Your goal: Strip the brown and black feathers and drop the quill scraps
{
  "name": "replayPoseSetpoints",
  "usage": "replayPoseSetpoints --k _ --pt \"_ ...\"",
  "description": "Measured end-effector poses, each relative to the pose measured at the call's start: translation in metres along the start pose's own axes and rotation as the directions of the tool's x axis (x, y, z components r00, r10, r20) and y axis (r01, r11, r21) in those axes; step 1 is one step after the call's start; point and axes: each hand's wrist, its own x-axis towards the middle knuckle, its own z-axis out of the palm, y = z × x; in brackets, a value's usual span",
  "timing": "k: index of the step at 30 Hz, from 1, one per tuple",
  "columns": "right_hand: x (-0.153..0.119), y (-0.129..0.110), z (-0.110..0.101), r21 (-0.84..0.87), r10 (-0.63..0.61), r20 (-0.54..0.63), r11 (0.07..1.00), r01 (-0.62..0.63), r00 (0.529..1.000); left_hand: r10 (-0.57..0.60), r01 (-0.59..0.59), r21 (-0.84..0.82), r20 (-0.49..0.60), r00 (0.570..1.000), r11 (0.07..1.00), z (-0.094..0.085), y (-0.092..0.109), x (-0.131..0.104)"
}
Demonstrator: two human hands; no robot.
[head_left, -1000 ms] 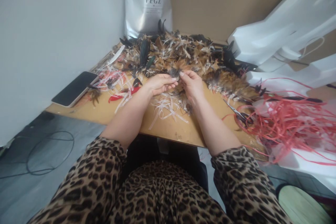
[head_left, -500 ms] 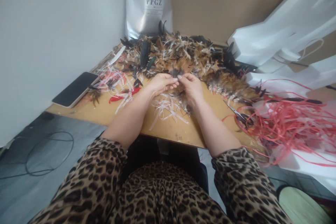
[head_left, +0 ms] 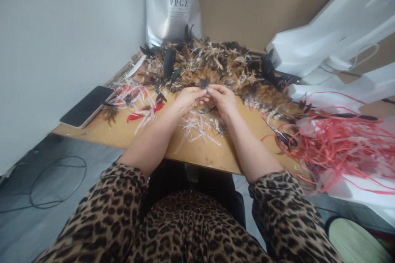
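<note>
My left hand (head_left: pixel 190 99) and my right hand (head_left: pixel 222 98) meet fingertip to fingertip over the middle of the wooden table (head_left: pixel 212 156). Both are closed in a pinch on a small dark feather (head_left: pixel 204 82), whose fluffy end stands up above the fingers. Its lower end is hidden between the fingertips. Just behind the hands spreads a heap of brown and black feathers (head_left: pixel 216 58). Under the wrists lie white ribbon scraps (head_left: pixel 197 128) and a few loose feathers.
A phone (head_left: pixel 87 106) lies at the table's left edge, near pink and white ribbon scraps (head_left: pixel 131 92) and a red feather (head_left: pixel 135 116). Scissors (head_left: pixel 277 132) and a tangle of red ribbon (head_left: pixel 348 144) lie on the right. A silver bag (head_left: pixel 174 16) stands at the back.
The small feather shows more upright and clearer above the fingertips, and the right hand's fingers have shifted slightly. The whole view has moved a little.
</note>
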Motion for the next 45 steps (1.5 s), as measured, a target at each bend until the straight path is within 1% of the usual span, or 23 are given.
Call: replayPoseSetpoints --k 2,3,4,5,7,9,11,14,18,20,22,24,25,26,28,31,33,35,37,38,40,42,45 --pt "-0.001 0.001 -0.001 -0.176 -0.154 -0.006 0.973 0.15 0.988 -0.007 0.006 -0.059 -0.029 1.0 0.998 -0.001 0.0 0.002" --pt "-0.002 0.001 -0.001 -0.288 -0.239 0.004 0.93 0.231 0.971 -0.014 0.011 -0.083 -0.04 0.999 0.996 -0.002 0.001 0.002" --pt "-0.002 0.001 -0.002 -0.402 -0.323 0.03 0.863 0.307 0.946 -0.02 0.015 -0.106 -0.046 0.999 0.994 -0.003 0.002 0.002" --pt "-0.003 0.001 -0.003 -0.507 -0.395 0.076 0.776 0.376 0.916 -0.027 0.021 -0.126 -0.046 0.999 0.992 -0.003 0.003 0.002" --pt "-0.005 0.0 -0.003 -0.667 -0.477 0.193 0.578 0.471 0.858 -0.042 0.035 -0.157 -0.042 0.998 0.987 -0.003 0.005 0.001" --pt "-0.006 -0.001 -0.003 -0.753 -0.487 0.281 0.422 0.505 0.827 -0.062 0.053 -0.168 -0.051 0.997 0.984 -0.002 0.006 0.0" --pt "-0.006 -0.003 -0.003 -0.803 -0.483 0.32 0.317 0.504 0.815 -0.092 0.079 -0.17 -0.071 0.993 0.982 -0.001 0.006 -0.001" --pt "-0.006 -0.005 -0.003 -0.842 -0.487 0.351 0.209 0.497 0.8 -0.122 0.107 -0.181 -0.078 0.989 0.978 -0.001 0.003 0.0" --pt "-0.005 -0.006 -0.004 -0.863 -0.49 0.379 0.118 0.491 0.785 -0.145 0.137 -0.189 -0.029 0.989 0.972 -0.002 0.0 0.002" --pt "-0.004 -0.006 -0.004 -0.869 -0.482 0.386 0.096 0.485 0.787 -0.154 0.149 -0.192 -0.01 0.988 0.97 -0.003 -0.001 0.002" --pt "-0.004 -0.005 -0.003 -0.873 -0.474 0.384 0.094 0.479 0.793 -0.161 0.158 -0.196 0.003 0.987 0.968 -0.003 -0.001 0.001" --pt "-0.004 -0.006 -0.003 -0.871 -0.474 0.369 0.123 0.475 0.799 -0.162 0.16 -0.195 0.004 0.987 0.968 -0.003 0.0 0.001" --pt "-0.003 -0.007 -0.003 -0.865 -0.475 0.357 0.156 0.476 0.804 -0.154 0.151 -0.191 -0.002 0.988 0.97 -0.003 0.001 0.0" --pt "-0.002 -0.008 -0.005 -0.856 -0.48 0.337 0.202 0.476 0.81 -0.14 0.135 -0.187 -0.014 0.99 0.973 -0.003 0.002 0.0" --pt "0.001 -0.01 -0.011 -0.822 -0.503 0.262 0.33 0.464 0.823 -0.088 0.078 -0.184 -0.05 0.995 0.98 -0.006 0.007 0.001" --pt "0.009 -0.013 -0.028 -0.732 -0.53 0.067 0.549 0.402 0.846 -0.021 -0.009 -0.202 -0.145 0.989 0.979 -0.013 0.014 0.003" --pt "0.014 -0.012 -0.038 -0.671 -0.483 -0.036 0.66 0.337 0.875 0.009 -0.048 -0.211 -0.183 0.983 0.976 -0.017 0.018 0.004" --pt "0.016 -0.009 -0.045 -0.639 -0.414 -0.066 0.716 0.28 0.908 0.011 -0.055 -0.221 -0.195 0.981 0.974 -0.02 0.019 0.005" --pt "0.016 -0.005 -0.046 -0.648 -0.363 -0.026 0.716 0.261 0.932 -0.005 -0.041 -0.225 -0.203 0.979 0.974 -0.02 0.02 0.004" --pt "0.015 -0.004 -0.045 -0.663 -0.35 0.01 0.698 0.268 0.937 -0.014 -0.033 -0.224 -0.207 0.978 0.974 -0.019 0.02 0.004" --pt "0.012 -0.001 -0.04 -0.709 -0.344 0.096 0.635 0.307 0.934 -0.023 -0.026 -0.224 -0.212 0.977 0.974 -0.018 0.021 0.003" --pt "0.008 -0.001 -0.035 -0.766 -0.331 0.189 0.539 0.35 0.924 -0.02 -0.029 -0.226 -0.21 0.978 0.974 -0.017 0.021 0.002" --pt "0.003 -0.003 -0.03 -0.854 -0.272 0.297 0.353 0.382 0.915 -0.006 -0.04 -0.227 -0.2 0.98 0.973 -0.016 0.021 0.002"
